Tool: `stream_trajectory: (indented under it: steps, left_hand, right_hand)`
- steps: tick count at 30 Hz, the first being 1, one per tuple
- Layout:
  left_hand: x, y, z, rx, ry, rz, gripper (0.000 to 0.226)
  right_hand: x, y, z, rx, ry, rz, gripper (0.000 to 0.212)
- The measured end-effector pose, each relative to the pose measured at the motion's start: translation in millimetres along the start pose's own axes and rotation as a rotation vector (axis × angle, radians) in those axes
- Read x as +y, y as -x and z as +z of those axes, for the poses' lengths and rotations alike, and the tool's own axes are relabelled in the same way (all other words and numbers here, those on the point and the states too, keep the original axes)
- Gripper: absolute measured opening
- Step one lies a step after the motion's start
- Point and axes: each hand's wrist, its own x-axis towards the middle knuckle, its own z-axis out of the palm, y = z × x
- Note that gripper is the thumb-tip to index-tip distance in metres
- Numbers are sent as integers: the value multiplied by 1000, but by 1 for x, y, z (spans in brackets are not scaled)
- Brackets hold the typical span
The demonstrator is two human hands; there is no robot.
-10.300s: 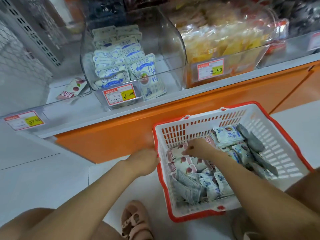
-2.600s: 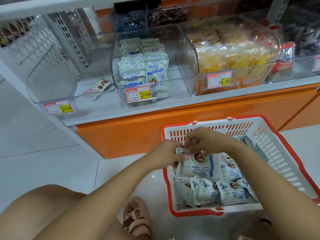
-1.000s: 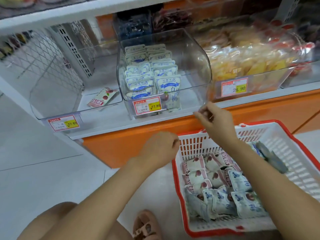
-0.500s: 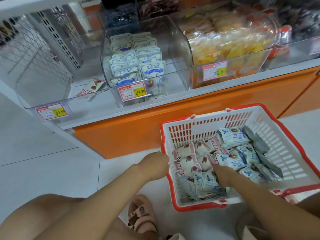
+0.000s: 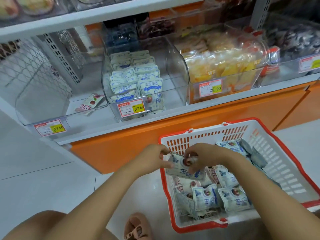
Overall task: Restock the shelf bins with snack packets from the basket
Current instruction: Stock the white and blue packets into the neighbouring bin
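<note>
Here the left hand (image 5: 153, 160) and right hand (image 5: 200, 155) each keep a grip pinched on the blue-and-white snack packets (image 5: 184, 168) just above the basket (image 5: 204, 135); they look light, soft and slippery, so squeezing the sealed edges seems safest.

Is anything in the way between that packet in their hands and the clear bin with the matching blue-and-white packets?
Nothing visible blocks it. Left hand and right hand hold the packet above the basket; the bin is open at its front, so only its low lip with the price tag needs clearing.
</note>
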Motion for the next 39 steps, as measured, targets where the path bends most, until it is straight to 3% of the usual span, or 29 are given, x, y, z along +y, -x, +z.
stream_trajectory:
  steps: [3, 6, 9, 11, 14, 17, 22, 27, 39]
  left_hand:
    - [11, 4, -32, 143, 279, -30, 28]
    - [22, 13, -65, 223, 707, 7, 18]
    - [33, 21, -86, 292, 815, 96, 13]
    - [35, 22, -94, 384, 727, 121, 9]
    - [26, 20, -107, 639, 386, 130, 5]
    - [11, 15, -118, 813, 76, 139, 12]
    - [0, 9, -123, 793, -173, 93, 29]
    - [-7, 7, -128, 769, -206, 86, 37]
    - [-7, 5, -127, 747, -250, 75, 41]
  right_hand:
    - [-24, 24, -35, 222, -159, -68, 36]
    - [-39, 31, -56, 509, -738, -204, 40]
    - [-58, 30, -70, 682, -1051, -382, 49]
    - [-73, 30, -82, 708, -967, -434, 40]
    - [-92, 23, -114, 796, -669, -493, 25]
    - [-114, 5, -151, 867, -402, -530, 26]
    - [-143, -31, -183, 733, -169, -503, 25]
    - [-151, -43, -201, 729, -128, -555, 25]
    - [-131, -46, -206, 503, 38, -400, 13]
